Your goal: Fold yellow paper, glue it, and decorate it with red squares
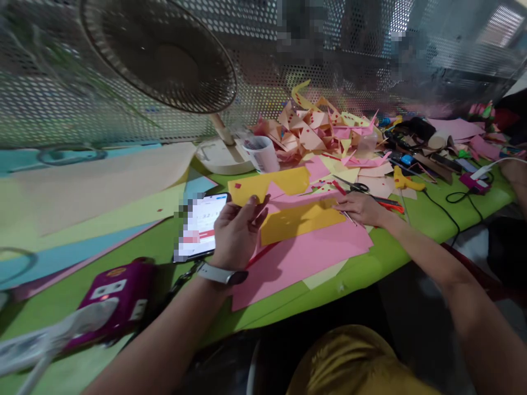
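In the view from my head, my left hand (239, 227) is closed in a pinch, thumb against fingers, on a yellow cutout (257, 185) with a notch in its lower edge and a small red mark near its left end. My right hand (358, 208) has its fingertips at the right end of a yellow strip (304, 219) – I cannot tell whether they grip it or only rest on it. The strip lies over a pink sheet (296, 269) in front of me, with the cutout just beyond it. The pink sheet is on the green table (370, 269), near its front edge.

A lit phone (208, 216) lies just beside my left hand, partly hidden by it, and I wear a watch (224, 274) on that wrist. Farther left are large coloured sheets (107, 181) and, nearer me, a purple socket box (127, 291) with a white plug at it. Beyond the cutout stand a white cup (265, 156) and a fan (177, 60), with a heap of paper scraps (317, 129) to the right of the cup. Dark-handled scissors (358, 186) lie just past my right hand – and a yellow glue gun (405, 181) is farther right.
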The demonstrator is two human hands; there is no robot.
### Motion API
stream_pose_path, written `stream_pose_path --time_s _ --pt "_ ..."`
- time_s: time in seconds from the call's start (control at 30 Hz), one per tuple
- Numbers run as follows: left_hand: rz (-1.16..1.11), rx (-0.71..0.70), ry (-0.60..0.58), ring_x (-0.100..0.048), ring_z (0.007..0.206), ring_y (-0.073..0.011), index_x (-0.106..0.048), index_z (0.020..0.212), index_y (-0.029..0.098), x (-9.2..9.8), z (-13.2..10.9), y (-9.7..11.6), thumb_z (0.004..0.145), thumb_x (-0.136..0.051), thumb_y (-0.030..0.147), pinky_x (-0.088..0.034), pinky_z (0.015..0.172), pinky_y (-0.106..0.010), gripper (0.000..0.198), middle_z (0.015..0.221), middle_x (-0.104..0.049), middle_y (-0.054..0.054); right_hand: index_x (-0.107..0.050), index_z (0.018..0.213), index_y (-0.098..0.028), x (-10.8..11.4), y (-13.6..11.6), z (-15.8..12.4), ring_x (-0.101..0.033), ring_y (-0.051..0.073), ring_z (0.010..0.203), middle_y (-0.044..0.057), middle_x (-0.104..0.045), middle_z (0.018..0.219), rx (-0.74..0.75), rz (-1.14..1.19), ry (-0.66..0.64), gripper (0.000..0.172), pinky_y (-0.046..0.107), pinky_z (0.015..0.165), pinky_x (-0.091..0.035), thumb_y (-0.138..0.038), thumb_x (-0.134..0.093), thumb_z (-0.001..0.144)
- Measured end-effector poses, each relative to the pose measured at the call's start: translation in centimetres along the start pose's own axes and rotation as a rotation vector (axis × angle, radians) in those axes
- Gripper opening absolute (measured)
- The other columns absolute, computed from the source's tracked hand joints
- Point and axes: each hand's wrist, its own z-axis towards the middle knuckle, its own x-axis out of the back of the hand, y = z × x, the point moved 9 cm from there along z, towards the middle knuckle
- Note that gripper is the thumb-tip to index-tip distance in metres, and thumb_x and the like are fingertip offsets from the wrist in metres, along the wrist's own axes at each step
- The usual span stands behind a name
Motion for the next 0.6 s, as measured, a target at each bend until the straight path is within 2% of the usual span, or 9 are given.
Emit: stream_pose_path --time_s 0.23,0.33,0.43,0.6 --pt "-0.012 -0.002 -0.01 -0.077 0.093 -0.0152 -0.067 0.072 0.023 0.6 0.7 0.0 0.064 -0.091 0.019 -0.057 0.065 -0.013 0.026 0.086 -0.077 0.005 -0.079 0.11 -0.02 -0.9 -0.2 -0.1 -0.067 0.023 0.106 0.011 -0.074 0.113 -0.006 0.054 -0.024 0.028 0.044 0.096 -0.056 -0.013 -0.058 0.092" --pt "-0.028 -0.023 -0.023 -0.077 0.095 -0.0157 -0.059 0.068 0.022 0.8 1.0 -0.1 0.065 -0.091 0.02 -0.058 0.068 -0.014 0.033 0.085 -0.077 0.006 -0.078 0.112 -0.018 -0.4 0.2 -0.2 -0.068 0.022 0.106 0.012 -0.074 0.114 -0.041 0.077 0.048 0.032 0.043 0.097 -0.056 -0.011 -0.053 0.093" --pt "-0.032 -0.016 -0.037 -0.077 0.097 -0.0168 -0.054 0.067 0.02 0.7 1.2 -0.5 0.063 -0.092 0.021 -0.058 0.068 -0.015 0.039 0.084 -0.076 0.005 -0.076 0.116 -0.017 0.2 0.8 -0.5 -0.069 0.022 0.105 0.013 -0.075 0.112 -0.082 0.08 0.111 0.031 0.041 0.095 -0.057 -0.015 -0.053 0.095" --pt "-0.023 -0.02 -0.023 -0.078 0.091 -0.0183 -0.059 0.071 0.02 0.8 1.5 -1.2 0.059 -0.094 0.022 -0.058 0.065 -0.015 0.037 0.084 -0.076 0.003 -0.074 0.119 -0.017 0.2 1.1 -0.6 -0.069 0.023 0.101 0.012 -0.076 0.109 -0.082 0.075 0.108 0.03 0.04 0.09 -0.057 -0.024 -0.057 0.094"
